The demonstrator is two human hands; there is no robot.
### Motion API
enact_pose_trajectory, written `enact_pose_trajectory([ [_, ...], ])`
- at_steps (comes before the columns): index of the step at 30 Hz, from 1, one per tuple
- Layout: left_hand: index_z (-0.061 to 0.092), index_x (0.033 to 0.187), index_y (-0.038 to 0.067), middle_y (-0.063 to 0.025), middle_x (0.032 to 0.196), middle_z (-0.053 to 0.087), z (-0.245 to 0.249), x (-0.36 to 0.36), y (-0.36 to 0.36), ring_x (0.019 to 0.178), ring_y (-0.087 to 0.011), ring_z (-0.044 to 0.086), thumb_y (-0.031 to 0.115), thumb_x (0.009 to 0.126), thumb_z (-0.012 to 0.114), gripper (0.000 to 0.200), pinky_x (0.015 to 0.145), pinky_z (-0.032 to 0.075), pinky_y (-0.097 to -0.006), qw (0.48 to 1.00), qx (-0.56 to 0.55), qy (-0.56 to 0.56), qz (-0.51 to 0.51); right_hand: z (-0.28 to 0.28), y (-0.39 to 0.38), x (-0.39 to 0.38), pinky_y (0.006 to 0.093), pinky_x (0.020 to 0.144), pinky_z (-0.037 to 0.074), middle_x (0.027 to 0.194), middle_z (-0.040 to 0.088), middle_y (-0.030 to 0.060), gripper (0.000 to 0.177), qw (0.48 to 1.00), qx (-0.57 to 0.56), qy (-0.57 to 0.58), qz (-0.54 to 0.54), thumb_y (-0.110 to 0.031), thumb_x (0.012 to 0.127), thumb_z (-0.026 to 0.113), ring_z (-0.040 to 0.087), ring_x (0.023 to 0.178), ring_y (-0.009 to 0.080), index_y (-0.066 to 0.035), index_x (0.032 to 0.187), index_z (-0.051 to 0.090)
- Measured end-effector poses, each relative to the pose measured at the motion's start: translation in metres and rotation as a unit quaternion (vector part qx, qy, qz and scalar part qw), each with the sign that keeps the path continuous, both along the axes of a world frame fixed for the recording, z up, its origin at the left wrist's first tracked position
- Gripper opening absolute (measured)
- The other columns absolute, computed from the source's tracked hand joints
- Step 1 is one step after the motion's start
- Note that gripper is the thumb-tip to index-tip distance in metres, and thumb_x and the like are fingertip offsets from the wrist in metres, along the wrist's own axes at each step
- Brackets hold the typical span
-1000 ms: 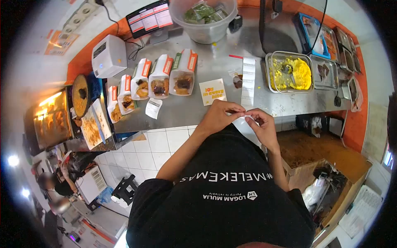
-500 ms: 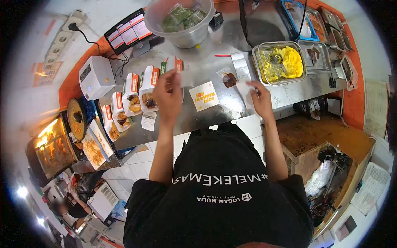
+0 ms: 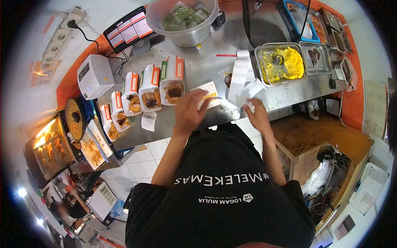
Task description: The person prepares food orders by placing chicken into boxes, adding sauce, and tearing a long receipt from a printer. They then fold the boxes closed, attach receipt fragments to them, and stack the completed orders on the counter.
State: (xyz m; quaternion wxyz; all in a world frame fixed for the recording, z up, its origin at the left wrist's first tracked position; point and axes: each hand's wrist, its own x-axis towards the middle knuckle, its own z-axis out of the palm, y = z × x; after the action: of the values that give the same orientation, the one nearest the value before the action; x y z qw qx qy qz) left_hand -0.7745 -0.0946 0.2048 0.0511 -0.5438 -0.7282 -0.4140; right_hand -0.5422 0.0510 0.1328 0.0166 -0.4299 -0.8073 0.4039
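My left hand (image 3: 191,109) is over the near-left part of a white printed card (image 3: 211,89) on the steel counter. Its thumb and forefinger look apart, though motion blurs them. My right hand (image 3: 257,116) pinches the near end of a long paper receipt (image 3: 238,80), which curls at that end and lies across the counter. Partly behind the receipt is a small packet of dark sauce (image 3: 227,79). Left of my left hand, the nearest open carton (image 3: 171,74) contains fried food and a dark sauce packet.
Several more food cartons (image 3: 149,84) line the counter's left side, with a small receipt (image 3: 149,122) before them. A tub of yellow food (image 3: 291,62) stands right. Behind are a big plastic bowl (image 3: 182,36) and a tablet (image 3: 127,29). Another person (image 3: 74,204) is at lower left.
My left hand has come nearer and right, from the cartons to over the card. The slip at its fingers no longer shows. My right hand has moved nearer, drawing the receipt with it.
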Motion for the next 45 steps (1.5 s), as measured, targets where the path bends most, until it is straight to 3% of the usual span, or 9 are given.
enact_pose_trajectory([
  [3,0.063,0.099,0.007,-0.0085,0.095,0.065,-0.029,0.024,-0.002,0.087,-0.0263,0.063,0.012,0.079,0.076,0.024,0.078,0.05,-0.0395,0.99,0.006,-0.022,-0.14,0.024,-0.02,-0.002,0.0402,0.082,0.053,0.1,0.067,0.0166,0.032,0.784,-0.59,0.126,-0.148,-0.026,0.095,0.061,0.066,0.091,0.0273,0.001,0.11,0.061],
  [6,0.061,0.102,0.008,-0.0075,0.1,0.065,-0.044,0.037,-0.005,0.086,-0.0247,0.064,0.017,0.077,0.077,0.031,0.079,0.05,-0.0391,0.964,-0.017,0.019,-0.266,0.039,-0.04,-0.012,0.0363,0.08,0.055,0.099,0.067,0.0135,0.03,0.631,-0.7,0.249,-0.223,-0.028,0.097,0.057,0.067,0.09,0.0238,0.0,0.105,0.064],
  [13,0.06,0.107,0.007,-0.0152,0.122,0.053,-0.063,0.024,-0.002,0.113,-0.0346,0.052,0.028,0.066,0.081,0.051,0.098,0.041,-0.047,0.959,-0.125,-0.088,-0.237,-0.004,-0.043,0.012,0.0245,0.072,0.049,0.087,0.068,0.0018,0.015,0.824,-0.45,0.229,-0.256,-0.019,0.094,0.063,0.063,0.077,0.0096,-0.004,0.096,0.066],
  [25,0.045,0.12,0.006,-0.0227,0.126,0.041,-0.127,0.011,0.01,0.115,-0.0396,0.044,0.028,0.056,0.081,0.077,0.101,0.035,-0.0522,0.927,-0.37,0.014,0.055,-0.021,-0.041,-0.03,0.0229,0.063,0.046,0.079,0.06,-0.0021,0.022,0.903,-0.375,0.167,-0.132,-0.026,0.096,0.059,0.054,0.072,0.0059,-0.004,0.092,0.064],
  [27,0.039,0.123,0.002,-0.0204,0.121,0.045,-0.12,0.004,0.007,0.116,-0.0386,0.044,0.03,0.057,0.082,0.084,0.101,0.036,-0.0445,0.893,-0.359,-0.269,0.015,-0.026,-0.035,-0.04,0.0262,0.062,0.046,0.082,0.061,0.0023,0.023,0.915,-0.351,0.177,-0.089,-0.026,0.097,0.058,0.056,0.071,0.0099,-0.004,0.097,0.065],
  [33,0.031,0.134,0.0,-0.0161,0.126,0.044,-0.085,-0.005,0.003,0.117,-0.0265,0.048,0.026,0.059,0.088,0.098,0.098,0.042,-0.038,0.762,-0.346,-0.543,-0.07,0.029,-0.028,-0.069,0.0369,0.074,0.048,0.091,0.058,0.0208,0.027,0.983,-0.136,0.114,0.034,-0.026,0.091,0.063,0.06,0.083,0.0302,-0.002,0.102,0.067],
  [37,0.028,0.137,0.001,-0.0156,0.129,0.044,-0.082,-0.008,-0.005,0.113,-0.0244,0.052,0.017,0.056,0.089,0.102,0.098,0.043,-0.0355,0.713,-0.339,-0.605,-0.105,0.041,-0.033,-0.07,0.0406,0.065,0.047,0.083,0.057,0.0199,0.036,0.983,0.089,0.127,0.093,-0.036,0.081,0.073,0.058,0.072,0.034,-0.001,0.088,0.067],
  [42,0.028,0.136,0.007,-0.0128,0.128,0.045,-0.068,-0.025,-0.018,0.122,-0.0248,0.047,0.016,0.06,0.089,0.098,0.102,0.041,-0.0367,0.583,-0.261,-0.71,-0.298,0.047,-0.018,-0.059,0.0388,0.057,0.042,0.068,0.053,0.0126,0.046,0.984,-0.017,0.115,0.133,-0.037,0.071,0.082,0.055,0.064,0.0293,-0.002,0.067,0.052],
  [45,0.029,0.134,0.006,-0.0108,0.131,0.043,-0.068,-0.024,-0.016,0.124,-0.024,0.045,0.019,0.059,0.09,0.098,0.105,0.038,-0.0368,0.656,-0.293,-0.619,-0.318,0.004,-0.016,-0.042,0.0356,0.055,0.044,0.066,0.049,0.0096,0.041,0.961,-0.017,0.198,0.191,-0.026,0.074,0.082,0.055,0.06,0.025,-0.003,0.067,0.05],
])
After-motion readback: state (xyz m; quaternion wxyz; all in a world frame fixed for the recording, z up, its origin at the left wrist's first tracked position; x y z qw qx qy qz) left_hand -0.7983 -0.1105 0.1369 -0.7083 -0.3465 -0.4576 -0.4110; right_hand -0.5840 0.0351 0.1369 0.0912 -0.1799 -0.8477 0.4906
